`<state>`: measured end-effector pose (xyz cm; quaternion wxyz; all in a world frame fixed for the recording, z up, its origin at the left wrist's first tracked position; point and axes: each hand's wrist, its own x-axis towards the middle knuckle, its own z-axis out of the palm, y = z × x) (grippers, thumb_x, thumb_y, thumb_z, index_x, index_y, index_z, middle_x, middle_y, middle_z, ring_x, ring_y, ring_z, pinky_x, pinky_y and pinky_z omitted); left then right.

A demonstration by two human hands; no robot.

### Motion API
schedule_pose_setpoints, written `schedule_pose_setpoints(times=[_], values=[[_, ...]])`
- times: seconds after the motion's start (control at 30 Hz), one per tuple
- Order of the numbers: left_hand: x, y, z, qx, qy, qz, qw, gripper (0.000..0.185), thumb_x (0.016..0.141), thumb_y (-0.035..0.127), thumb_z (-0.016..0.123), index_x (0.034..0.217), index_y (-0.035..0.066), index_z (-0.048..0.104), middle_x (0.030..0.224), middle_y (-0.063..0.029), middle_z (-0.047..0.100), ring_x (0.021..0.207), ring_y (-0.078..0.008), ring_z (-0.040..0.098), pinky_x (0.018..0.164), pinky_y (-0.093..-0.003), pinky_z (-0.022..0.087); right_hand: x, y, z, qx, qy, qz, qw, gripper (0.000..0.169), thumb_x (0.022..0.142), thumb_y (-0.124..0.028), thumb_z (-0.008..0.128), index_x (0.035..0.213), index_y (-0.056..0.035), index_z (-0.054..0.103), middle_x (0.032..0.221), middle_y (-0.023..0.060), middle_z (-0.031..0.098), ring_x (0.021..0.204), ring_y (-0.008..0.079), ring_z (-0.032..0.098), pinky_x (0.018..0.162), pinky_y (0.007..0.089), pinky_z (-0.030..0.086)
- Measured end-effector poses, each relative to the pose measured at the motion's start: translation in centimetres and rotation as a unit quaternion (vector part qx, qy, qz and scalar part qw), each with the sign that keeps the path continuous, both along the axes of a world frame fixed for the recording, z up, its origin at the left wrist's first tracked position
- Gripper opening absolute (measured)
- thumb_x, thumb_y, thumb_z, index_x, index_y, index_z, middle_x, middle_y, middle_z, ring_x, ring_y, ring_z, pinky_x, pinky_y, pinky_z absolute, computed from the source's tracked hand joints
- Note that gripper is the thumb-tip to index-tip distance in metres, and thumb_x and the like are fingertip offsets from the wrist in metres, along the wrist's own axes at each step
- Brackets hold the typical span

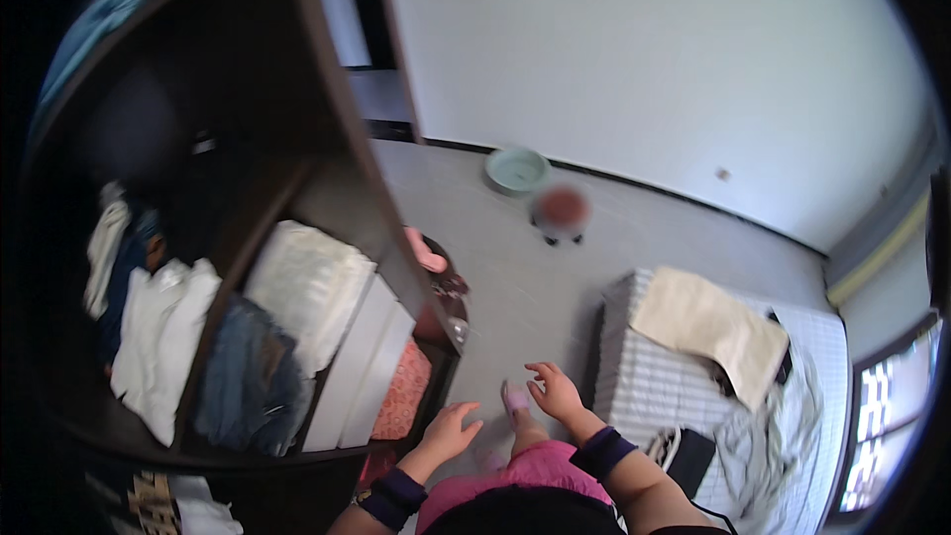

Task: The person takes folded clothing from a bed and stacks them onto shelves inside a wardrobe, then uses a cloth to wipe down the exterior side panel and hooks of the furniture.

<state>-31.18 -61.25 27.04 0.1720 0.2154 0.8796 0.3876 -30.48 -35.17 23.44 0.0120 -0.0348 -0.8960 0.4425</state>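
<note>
My left hand [448, 432] hangs in front of me with its fingers apart and nothing in it, nearest to the dark wardrobe's lower shelf. My right hand [553, 391] is also empty, fingers spread, above the grey floor between wardrobe and bed. Dark bands circle both wrists. On the wardrobe's shelf lie folded blue jeans [249, 379], a pale folded cloth [308, 290], white boxes [356, 368] and a pink patterned item [403, 394]. White garments [165, 342] lie in the compartment to the left.
To the right stands a bed with a striped sheet [631, 364], bearing a cream cloth [706, 323], a dark item [689, 461] and a crumpled grey cover [765, 446]. A green basin [518, 171] and a stool with a reddish seat [562, 208] stand near the white wall [631, 52].
</note>
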Motion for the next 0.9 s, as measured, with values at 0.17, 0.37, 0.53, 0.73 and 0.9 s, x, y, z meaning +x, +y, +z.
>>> schedule_pose_setpoints(times=[0.17, 0.37, 0.53, 0.73, 0.9], values=[[1.4, 5.4, -2.6, -0.010, -0.075, -0.135, 0.988, 0.038, 0.087, 0.024, 0.062, 0.120, 0.006, 0.057, 0.119, -0.0175, 0.060, 0.113, -0.0356, 0.054, 0.096, -0.0410, 0.044, 8.5, 5.4, -4.5, 0.030, -0.094, -0.124, 0.987, 0.033, 0.085, -0.018, 0.061, 0.118, -0.0130, 0.060, 0.113, 0.0139, 0.059, 0.089, 0.0284, 0.066, 0.078, 0.0393, 0.053], [2.5, 12.0, -4.7, -0.059, -0.130, -0.252, 0.957, 0.038, 0.088, 0.026, 0.061, 0.122, 0.009, 0.057, 0.120, -0.0154, 0.059, 0.115, -0.0337, 0.054, 0.096, -0.0397, 0.044, 18.0, 9.2, -8.8, -0.024, -0.167, -0.287, 0.943, 0.036, 0.083, -0.020, 0.060, 0.118, -0.0122, 0.061, 0.114, 0.0179, 0.059, 0.102, 0.0354, 0.060, 0.087, 0.0430, 0.049], [3.9, 17.9, -7.2, -0.088, -0.167, -0.325, 0.927, 0.037, 0.088, 0.024, 0.061, 0.121, 0.009, 0.057, 0.118, -0.0137, 0.062, 0.110, -0.0309, 0.058, 0.092, -0.0382, 0.046, 25.4, 11.5, -14.1, -0.041, -0.212, -0.386, 0.897, 0.038, 0.083, -0.020, 0.062, 0.118, -0.0078, 0.062, 0.109, 0.0179, 0.064, 0.087, 0.0310, 0.067, 0.081, 0.0394, 0.053], [7.1, 23.7, -10.0, -0.112, -0.196, -0.386, 0.894, 0.037, 0.088, 0.023, 0.061, 0.120, 0.006, 0.057, 0.113, -0.0151, 0.064, 0.107, -0.0304, 0.060, 0.090, -0.0376, 0.048, 33.5, 12.8, -19.4, -0.137, -0.262, -0.484, 0.824, 0.039, 0.080, -0.021, 0.063, 0.117, -0.0080, 0.062, 0.109, 0.0189, 0.065, 0.098, 0.0335, 0.064, 0.087, 0.0404, 0.051], [10.5, 29.6, -12.3, -0.145, -0.238, -0.425, 0.861, 0.035, 0.089, 0.023, 0.060, 0.119, 0.004, 0.057, 0.112, -0.0158, 0.064, 0.106, -0.0288, 0.062, 0.090, -0.0371, 0.048, 39.2, 14.3, -22.3, -0.190, -0.284, -0.551, 0.762, 0.042, 0.078, -0.021, 0.065, 0.118, -0.0095, 0.062, 0.109, 0.0171, 0.066, 0.103, 0.0329, 0.063, 0.089, 0.0404, 0.049]])
